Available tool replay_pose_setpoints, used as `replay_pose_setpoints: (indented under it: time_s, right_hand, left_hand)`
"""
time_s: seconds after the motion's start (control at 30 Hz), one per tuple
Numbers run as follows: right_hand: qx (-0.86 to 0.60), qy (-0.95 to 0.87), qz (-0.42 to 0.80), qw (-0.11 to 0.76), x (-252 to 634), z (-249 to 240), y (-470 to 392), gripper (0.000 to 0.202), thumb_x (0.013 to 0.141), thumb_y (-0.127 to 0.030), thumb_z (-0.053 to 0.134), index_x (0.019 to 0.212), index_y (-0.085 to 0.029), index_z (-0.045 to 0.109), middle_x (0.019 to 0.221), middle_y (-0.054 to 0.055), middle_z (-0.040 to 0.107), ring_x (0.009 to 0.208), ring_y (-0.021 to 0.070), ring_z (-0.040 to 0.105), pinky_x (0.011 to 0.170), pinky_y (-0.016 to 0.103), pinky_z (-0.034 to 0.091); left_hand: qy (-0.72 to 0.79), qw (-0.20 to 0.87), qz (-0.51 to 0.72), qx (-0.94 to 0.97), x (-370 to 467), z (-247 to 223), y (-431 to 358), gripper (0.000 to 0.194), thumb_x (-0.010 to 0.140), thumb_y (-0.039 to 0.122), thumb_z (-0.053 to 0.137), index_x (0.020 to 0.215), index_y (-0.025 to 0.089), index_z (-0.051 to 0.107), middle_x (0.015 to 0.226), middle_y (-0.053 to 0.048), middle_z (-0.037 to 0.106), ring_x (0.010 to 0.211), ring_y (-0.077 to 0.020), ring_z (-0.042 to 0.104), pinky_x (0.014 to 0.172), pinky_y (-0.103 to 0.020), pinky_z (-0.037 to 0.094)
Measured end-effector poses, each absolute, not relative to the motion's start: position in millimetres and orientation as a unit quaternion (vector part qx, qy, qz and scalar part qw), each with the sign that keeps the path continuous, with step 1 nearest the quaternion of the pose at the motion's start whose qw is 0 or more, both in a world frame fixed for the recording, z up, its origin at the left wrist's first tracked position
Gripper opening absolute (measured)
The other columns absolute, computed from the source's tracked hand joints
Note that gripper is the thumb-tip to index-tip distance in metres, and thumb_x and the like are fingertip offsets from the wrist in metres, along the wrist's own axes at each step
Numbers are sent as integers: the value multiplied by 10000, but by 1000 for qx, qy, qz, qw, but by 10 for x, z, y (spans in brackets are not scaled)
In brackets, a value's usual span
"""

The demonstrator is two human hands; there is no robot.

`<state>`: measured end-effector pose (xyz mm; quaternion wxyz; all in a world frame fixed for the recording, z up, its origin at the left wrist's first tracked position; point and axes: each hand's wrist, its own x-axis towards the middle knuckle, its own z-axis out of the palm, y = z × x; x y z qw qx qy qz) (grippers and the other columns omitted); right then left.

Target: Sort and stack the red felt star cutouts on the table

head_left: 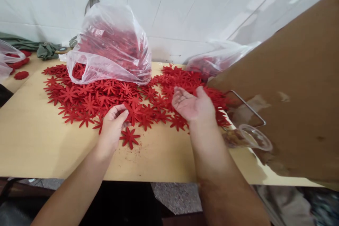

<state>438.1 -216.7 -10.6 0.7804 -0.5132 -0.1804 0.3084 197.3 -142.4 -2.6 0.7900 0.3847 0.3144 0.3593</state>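
My left hand (pixel 115 122) pinches a red flower-shaped cutout (pixel 134 111) between thumb and fingers, just above the table's front half. Below it a single red cutout with several petals (pixel 129 137) lies flat on the wood. To the right, my right hand (pixel 194 104) is palm up with its fingers apart, holding nothing, over the right part of the pile. The wide pile of red flower cutouts (pixel 90 104) spreads across the table behind both hands. A clear plastic bag (pixel 113 49) full of the same red pieces rests on the pile.
A large brown cardboard sheet (pixel 291 88) leans in from the right. Beside it are a clear plastic cup (pixel 255 137) and a bent metal wire (pixel 247 107). Another bag (pixel 219 58) stands by the tiled wall. Green cloth (pixel 47 50) lies at the back left of the table (pixel 159 162).
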Motion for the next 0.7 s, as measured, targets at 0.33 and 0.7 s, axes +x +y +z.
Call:
replay_pose_setpoints:
  time_s: [0.33, 0.7]
  right_hand:
    - [-560, -451, 419, 555, 3105, 72, -2070, 312, 656, -404, 703, 886, -199, 659, 866, 31, 683, 789, 154, 625, 784, 326, 514]
    - [-585, -413, 343, 609, 3177, -81, -2027, 207, 610, -379, 723, 687, -199, 657, 667, -2, 642, 595, 117, 562, 591, 259, 488]
  left_hand:
    - [319, 745, 387, 439, 1986, -24, -1430, 131, 678, 161, 610, 806, 169, 582, 773, 19, 600, 674, -76, 530, 623, -210, 433]
    - [319, 688, 431, 489, 2010, -89, -1437, 187, 708, 171, 599, 892, 174, 566, 921, -20, 599, 876, -117, 544, 849, -274, 424]
